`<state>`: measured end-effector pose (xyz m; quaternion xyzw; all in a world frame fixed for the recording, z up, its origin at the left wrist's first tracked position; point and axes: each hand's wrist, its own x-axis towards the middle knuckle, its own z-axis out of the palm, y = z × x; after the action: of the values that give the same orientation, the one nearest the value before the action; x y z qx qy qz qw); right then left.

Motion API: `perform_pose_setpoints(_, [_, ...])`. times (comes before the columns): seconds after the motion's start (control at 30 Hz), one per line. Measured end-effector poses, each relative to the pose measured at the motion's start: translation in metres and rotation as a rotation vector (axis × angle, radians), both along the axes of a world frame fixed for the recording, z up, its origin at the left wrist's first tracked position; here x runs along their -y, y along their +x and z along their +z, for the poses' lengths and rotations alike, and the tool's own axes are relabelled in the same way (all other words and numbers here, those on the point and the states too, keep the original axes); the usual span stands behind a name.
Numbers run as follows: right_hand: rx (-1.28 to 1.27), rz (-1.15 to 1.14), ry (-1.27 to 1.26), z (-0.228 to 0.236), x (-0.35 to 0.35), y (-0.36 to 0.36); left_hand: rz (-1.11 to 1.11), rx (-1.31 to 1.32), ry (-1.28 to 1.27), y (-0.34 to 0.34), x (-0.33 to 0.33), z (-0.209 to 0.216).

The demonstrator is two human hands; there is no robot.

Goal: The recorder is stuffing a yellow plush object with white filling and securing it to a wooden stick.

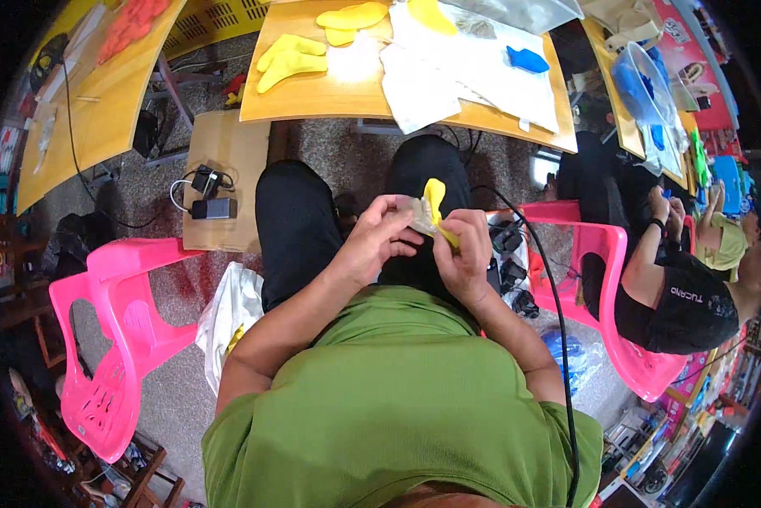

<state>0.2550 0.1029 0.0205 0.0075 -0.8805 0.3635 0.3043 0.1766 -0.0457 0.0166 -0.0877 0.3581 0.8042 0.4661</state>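
Observation:
Over my lap, both hands work on one small bundle. My left hand (379, 240) pinches a translucent whitish piece (422, 218) between thumb and fingers. My right hand (466, 251) is closed on a yellow sock (435, 193), which sticks up above the fingers and meets the whitish piece. Whether that piece is plastic or thin cloth I cannot tell. On the wooden table (330, 103) ahead lie more yellow socks (292, 63), a blue sock-like piece (528, 59) and white sheets (420, 89).
Pink plastic chairs stand at left (126, 305) and right (605, 279). At right sits another person (681, 300) in dark clothing. A flat cardboard sheet (228, 152) carries black power adapters (214, 208). A black cable (558, 322) runs down my right side. A white bag (232, 309) lies by my left arm.

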Motion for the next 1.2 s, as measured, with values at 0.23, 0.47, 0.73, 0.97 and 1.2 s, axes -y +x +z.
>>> perform_pose_setpoints(0.23, [0.22,-0.049,-0.314,-0.015,-0.007,0.015,-0.038,-0.249,-0.086,0.003,-0.014,-0.032])
perform_pose_setpoints(0.47, [0.183,-0.104,-0.123,0.005,-0.011,0.004,-0.011,-0.384,-0.186,0.011,-0.012,-0.038])
perform_pose_setpoints(0.73, [0.352,0.019,0.366,0.024,-0.007,0.0,0.011,-0.398,-0.25,0.013,-0.017,-0.032])
perform_pose_setpoints(0.97, [0.473,0.016,0.439,0.026,-0.006,-0.004,0.024,-0.444,-0.222,0.016,-0.017,-0.034])
perform_pose_setpoints(1.2, [0.514,0.053,-0.516,-0.002,-0.021,0.003,0.062,-0.57,-0.199,0.016,-0.011,-0.022])
